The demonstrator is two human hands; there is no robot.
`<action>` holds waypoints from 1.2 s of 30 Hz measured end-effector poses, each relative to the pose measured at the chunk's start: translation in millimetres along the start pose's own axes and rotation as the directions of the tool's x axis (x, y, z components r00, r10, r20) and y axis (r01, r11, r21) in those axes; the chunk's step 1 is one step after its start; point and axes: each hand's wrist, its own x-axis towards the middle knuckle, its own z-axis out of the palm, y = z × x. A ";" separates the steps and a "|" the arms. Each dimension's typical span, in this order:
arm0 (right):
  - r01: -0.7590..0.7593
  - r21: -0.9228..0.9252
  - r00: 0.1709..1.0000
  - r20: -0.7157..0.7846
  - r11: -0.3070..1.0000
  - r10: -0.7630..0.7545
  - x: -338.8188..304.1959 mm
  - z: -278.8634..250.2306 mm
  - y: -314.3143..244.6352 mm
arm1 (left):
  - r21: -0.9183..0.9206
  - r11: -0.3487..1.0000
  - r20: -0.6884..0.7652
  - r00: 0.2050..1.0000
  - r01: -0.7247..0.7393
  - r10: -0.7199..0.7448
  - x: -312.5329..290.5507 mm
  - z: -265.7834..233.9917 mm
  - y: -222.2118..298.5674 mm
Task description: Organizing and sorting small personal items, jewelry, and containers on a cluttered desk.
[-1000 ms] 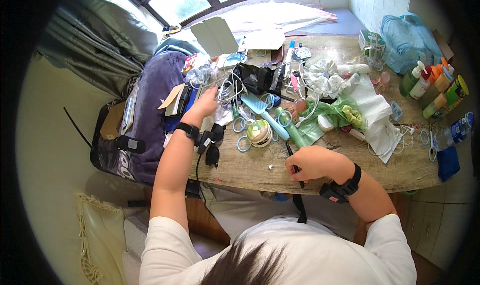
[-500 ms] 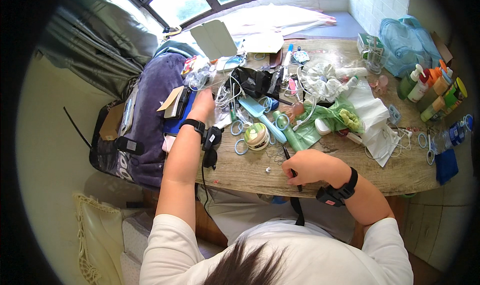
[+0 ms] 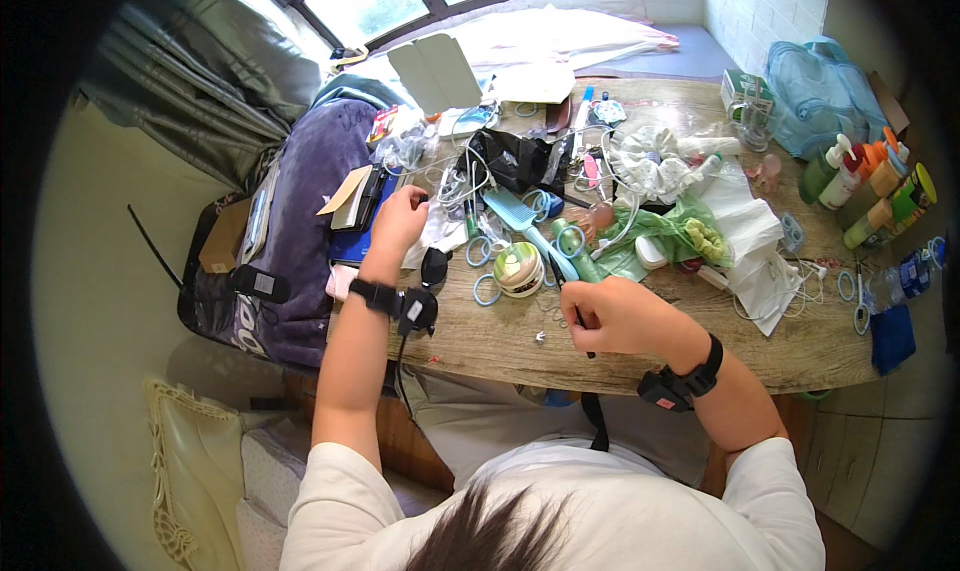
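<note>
My right hand (image 3: 625,316) is closed round a slim black pen (image 3: 557,270), held slantwise above the near edge of the wooden table. My left hand (image 3: 398,223) is closed too, beside the blue notebook (image 3: 352,245). A small dark piece (image 3: 423,199) shows at its fingertips; its kind is too small to tell. Between the hands lie a light-blue hairbrush (image 3: 513,212), a round jar (image 3: 518,270) with a green and white lid, and several blue-handled scissors (image 3: 486,290). A crumpled white scrap (image 3: 540,337) sits near the right hand.
White tangled cables, a black plastic bag (image 3: 510,159), a white scrunchie (image 3: 645,155) and a green bag (image 3: 665,233) crowd the table's middle. Pump bottles (image 3: 822,169) and a water bottle (image 3: 905,276) stand right. A purple cloth (image 3: 310,191) drapes at left.
My left hand has drawn back toward me from beside the clear plastic bag, a small dark piece now showing at its fingers. My right hand has risen slightly away from me with the pen.
</note>
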 end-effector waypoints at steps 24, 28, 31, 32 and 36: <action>0.294 0.211 0.953 0.009 0.932 -0.303 0.0 8.1 -3.2 | -0.898 -0.353 0.249 0.965 0.262 0.081 -162.1 13.2 119.1; 0.276 0.211 0.957 0.031 0.938 -0.288 -0.6 8.6 -2.8 | -0.889 -0.361 0.260 0.959 0.282 0.110 -163.8 17.8 122.5; 0.262 0.217 0.960 0.043 0.941 -0.277 -0.5 8.9 -1.9 | -0.907 -0.314 0.256 0.959 0.281 0.120 -166.4 19.8 125.8; 0.261 0.217 0.960 0.042 0.941 -0.276 -0.3 9.2 -0.4 | -0.907 -0.313 0.257 0.959 0.282 0.120 -167.3 21.0 126.8; 0.282 0.213 0.959 -0.026 0.935 -0.284 1.5 12.0 2.3 | -0.993 0.001 0.120 0.985 0.120 0.128 -174.5 25.3 131.9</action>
